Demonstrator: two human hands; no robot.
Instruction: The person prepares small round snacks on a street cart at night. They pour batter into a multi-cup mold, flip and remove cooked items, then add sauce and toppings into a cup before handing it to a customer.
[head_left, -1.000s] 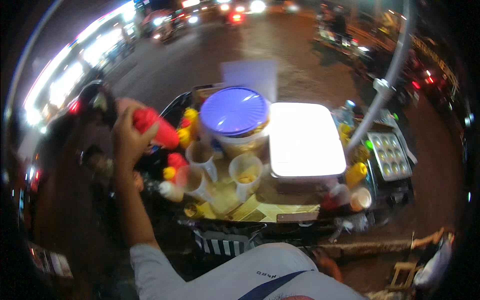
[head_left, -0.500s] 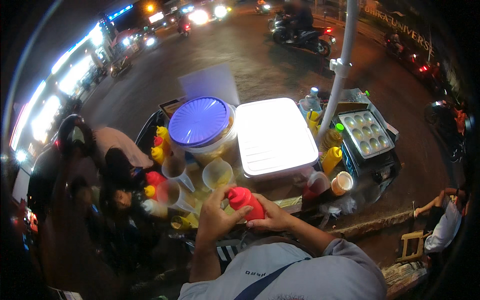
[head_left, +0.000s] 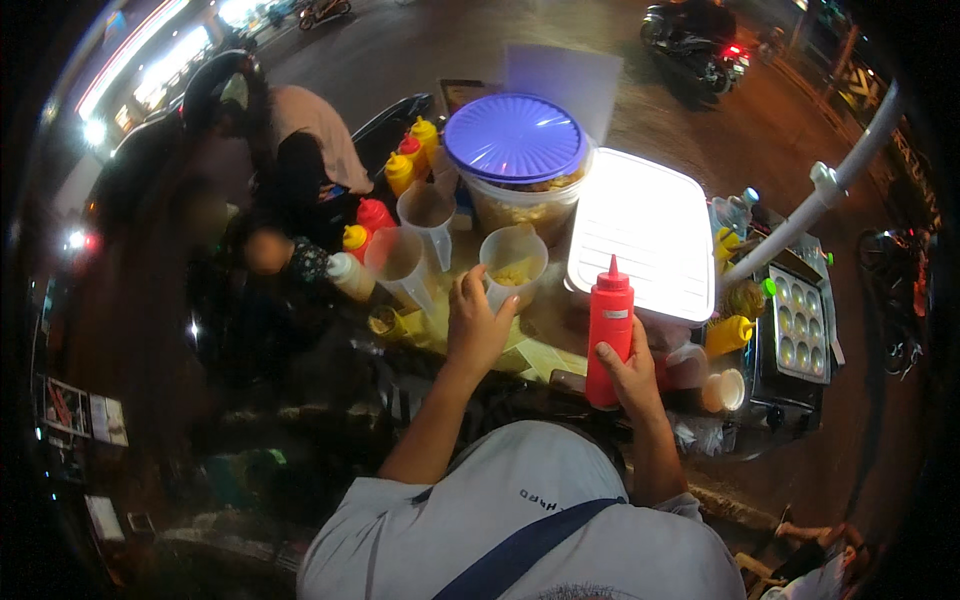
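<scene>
My right hand (head_left: 636, 372) is closed round a red squeeze bottle (head_left: 610, 325), which stands upright in the grip with its pointed nozzle up. My left hand (head_left: 478, 325) has thumb and fingers on either side of the lower part of a clear plastic jug (head_left: 513, 262) with yellowish bits inside. Left of it are two more clear jugs, one farther back (head_left: 428, 212) and one nearer (head_left: 396, 262). Beyond the hands stand a tub with a blue ribbed lid (head_left: 515, 138) and a large container with a bright white lid (head_left: 645, 235).
Red and yellow squeeze bottles (head_left: 410, 150) cluster at the left, near people beside the cart. On the right are a yellow bottle (head_left: 729, 335), stacked cups (head_left: 723, 390), a round-welled pan (head_left: 800, 325) and a white pole (head_left: 810, 205). A motorbike (head_left: 700, 45) is on the road.
My left hand has left the red squeeze bottle and reached the jug. The bottle, tilted between both hands before, is now upright in my right hand alone. The view has shifted.
</scene>
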